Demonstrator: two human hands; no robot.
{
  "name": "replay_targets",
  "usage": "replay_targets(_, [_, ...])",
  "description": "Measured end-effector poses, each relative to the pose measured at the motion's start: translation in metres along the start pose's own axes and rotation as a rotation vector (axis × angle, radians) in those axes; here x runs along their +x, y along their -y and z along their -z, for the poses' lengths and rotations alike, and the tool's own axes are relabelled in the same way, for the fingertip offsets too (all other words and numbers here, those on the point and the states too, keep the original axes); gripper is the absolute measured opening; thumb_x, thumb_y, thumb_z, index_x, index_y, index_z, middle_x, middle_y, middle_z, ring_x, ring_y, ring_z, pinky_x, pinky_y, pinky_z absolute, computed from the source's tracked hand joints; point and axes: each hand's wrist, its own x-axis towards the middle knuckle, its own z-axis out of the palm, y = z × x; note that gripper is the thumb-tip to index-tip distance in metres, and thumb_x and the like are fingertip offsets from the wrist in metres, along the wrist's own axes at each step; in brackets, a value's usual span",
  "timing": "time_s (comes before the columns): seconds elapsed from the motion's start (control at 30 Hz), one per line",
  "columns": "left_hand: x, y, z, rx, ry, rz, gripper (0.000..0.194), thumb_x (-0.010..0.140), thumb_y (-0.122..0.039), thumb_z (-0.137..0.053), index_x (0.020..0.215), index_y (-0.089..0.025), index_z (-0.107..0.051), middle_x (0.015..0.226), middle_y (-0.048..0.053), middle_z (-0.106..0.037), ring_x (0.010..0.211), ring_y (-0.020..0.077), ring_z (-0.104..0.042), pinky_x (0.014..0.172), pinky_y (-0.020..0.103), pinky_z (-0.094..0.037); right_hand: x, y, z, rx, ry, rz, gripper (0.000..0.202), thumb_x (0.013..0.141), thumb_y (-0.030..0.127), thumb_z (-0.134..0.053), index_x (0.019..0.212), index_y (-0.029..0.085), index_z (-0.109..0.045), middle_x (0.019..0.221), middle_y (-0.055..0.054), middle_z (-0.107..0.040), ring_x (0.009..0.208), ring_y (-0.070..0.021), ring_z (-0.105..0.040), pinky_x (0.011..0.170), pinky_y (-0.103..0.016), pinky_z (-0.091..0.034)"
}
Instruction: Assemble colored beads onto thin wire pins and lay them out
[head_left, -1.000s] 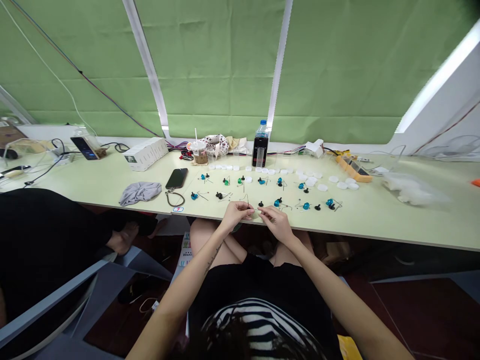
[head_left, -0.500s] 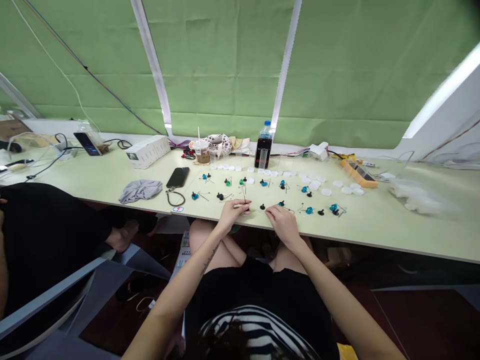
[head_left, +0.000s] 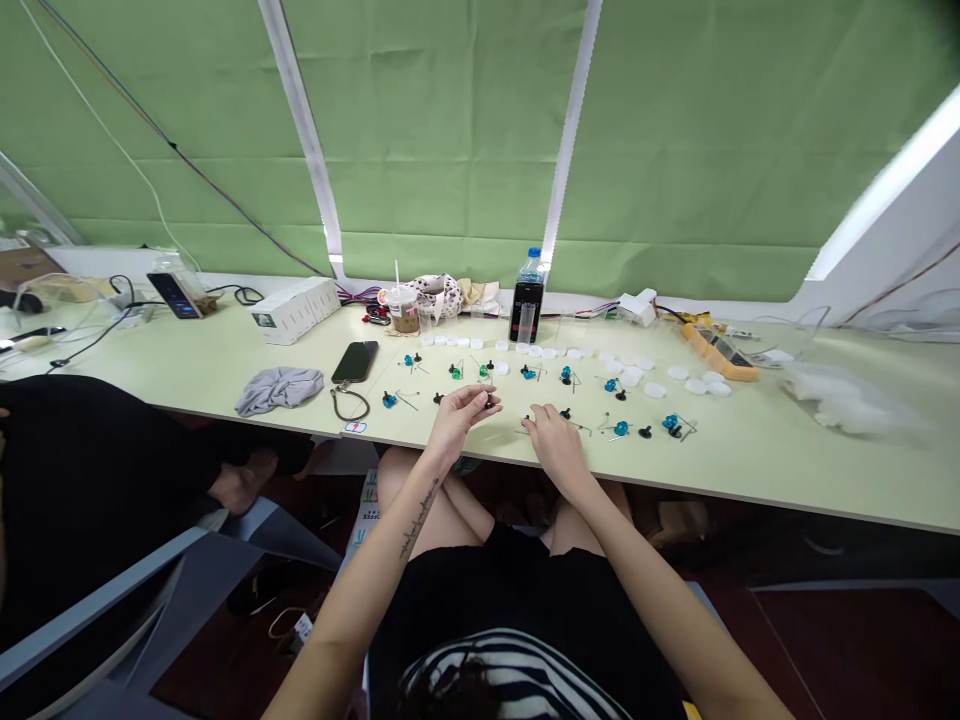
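— What do we see in the left hand [head_left: 451, 418]?

— We see its thumb and fingers pinched close on a small black piece [head_left: 490, 402], near the front edge of the table [head_left: 787, 460]. Something thin seems to stick up by the fingertips, but it is too fine for us to make out.

— And the right hand [head_left: 559, 442]?

— We find its fingers bunched narrow, their tips at a second black piece [head_left: 527, 419]. We cannot tell whether they grip it or only touch it. The two hands are apart, with bare tabletop between them.

— What do we have around them?

— Beyond the left hand we see a green piece [head_left: 484, 371]. Right of the right hand we have a blue piece [head_left: 622, 428]. Farther back we see white discs [head_left: 655, 390], and off to the left a phone [head_left: 355, 361] lies flat near a grey cloth [head_left: 280, 390].
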Motion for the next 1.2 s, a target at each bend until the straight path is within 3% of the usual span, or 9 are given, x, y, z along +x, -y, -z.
replay_targets(0.2, [0.004, 0.028, 0.003, -0.041, -0.04, -0.038, 0.031, 0.067, -0.026, -0.075, 0.093, -0.012, -0.066, 0.084, 0.005, -0.065, 0.082, 0.0183, -0.066, 0.094, 0.039, -0.045, 0.01, 0.003, -0.009, 0.067, 0.055, -0.016, 0.011, 0.091, 0.02, -0.046, 0.089, 0.018, -0.056, 0.09, -0.009, -0.057, 0.072, -0.0195, -0.059, 0.058, -0.028, -0.038])
replay_targets(0.37, [0.001, 0.05, 0.001, -0.048, -0.072, -0.037, 0.031, 0.065, -0.028, -0.076, 0.091, -0.014, -0.067, 0.084, 0.005, -0.066, 0.08, 0.0173, -0.065, 0.087, 0.037, -0.048, 0.005, 0.0, -0.002, 0.379, -0.143, 0.034, 0.016, 0.094, 0.025, -0.038, 0.098, 0.017, -0.052, 0.112, -0.013, -0.054, 0.085, -0.0215, -0.061, 0.06, -0.03, -0.044])
replay_targets(0.5, [-0.001, 0.05, -0.005, 0.025, -0.048, -0.031, 0.031, 0.066, -0.028, -0.074, 0.093, -0.014, -0.068, 0.088, 0.009, -0.069, 0.086, 0.018, -0.063, 0.082, 0.032, -0.047, -0.003, -0.007, 0.001, 0.693, -0.143, 0.106, 0.017, 0.094, 0.026, -0.036, 0.102, 0.019, -0.05, 0.097, -0.009, -0.061, 0.076, -0.018, -0.062, 0.065, -0.031, -0.048])
replay_targets(0.7, [-0.003, 0.048, -0.004, 0.003, -0.009, -0.003, 0.021, 0.064, -0.026, -0.076, 0.079, -0.013, -0.068, 0.092, 0.008, -0.068, 0.08, 0.0153, -0.062, 0.08, 0.03, -0.046, -0.003, -0.019, 0.007, 0.818, -0.125, 0.045, 0.012, 0.088, 0.031, -0.05, 0.086, 0.02, -0.055, 0.08, -0.004, -0.06, 0.07, -0.0174, -0.056, 0.065, -0.03, -0.045])
replay_targets(0.83, [-0.007, 0.048, -0.002, 0.01, -0.022, -0.007, 0.017, 0.062, -0.024, -0.077, 0.071, -0.013, -0.067, 0.096, 0.006, -0.066, 0.073, 0.0119, -0.059, 0.079, 0.029, -0.046, -0.001, -0.02, 0.011, 0.886, -0.09, 0.049, 0.014, 0.084, 0.031, -0.055, 0.076, 0.02, -0.057, 0.089, -0.005, -0.062, 0.07, -0.0168, -0.056, 0.064, -0.03, -0.045])
replay_targets(1.03, [-0.007, 0.049, -0.001, -0.026, -0.034, 0.012, 0.021, 0.062, -0.023, -0.077, 0.079, -0.014, -0.069, 0.083, 0.004, -0.067, 0.072, 0.0114, -0.059, 0.079, 0.027, -0.044, -0.005, -0.018, 0.012, 0.879, -0.057, 0.101, 0.017, 0.088, 0.028, -0.05, 0.087, 0.02, -0.065, 0.083, -0.004, -0.061, 0.062, -0.0146, -0.056, 0.065, -0.03, -0.047])
replay_targets(1.1, [-0.006, 0.05, 0.0, -0.061, -0.034, 0.013, 0.021, 0.062, -0.023, -0.077, 0.08, -0.014, -0.069, 0.085, 0.004, -0.066, 0.072, 0.0105, -0.058, 0.08, 0.027, -0.044, -0.006, -0.016, 0.01, 0.84, -0.093, 0.138, 0.024, 0.091, 0.026, -0.044, 0.101, 0.021, -0.065, 0.089, -0.006, -0.059, 0.07, -0.0153, -0.057, 0.07, -0.031, -0.049])
replay_targets(1.2, [-0.005, 0.049, 0.001, -0.086, -0.025, 0.023, 0.022, 0.063, -0.024, -0.077, 0.08, -0.014, -0.069, 0.085, 0.004, -0.066, 0.07, 0.0099, -0.058, 0.08, 0.027, -0.044, -0.005, -0.013, 0.009, 0.798, -0.108, 0.198, 0.037, 0.094, 0.021, -0.034, 0.125, 0.023, -0.052, 0.096, -0.007, -0.054, 0.084, -0.0169, -0.056, 0.078, -0.033, -0.049])
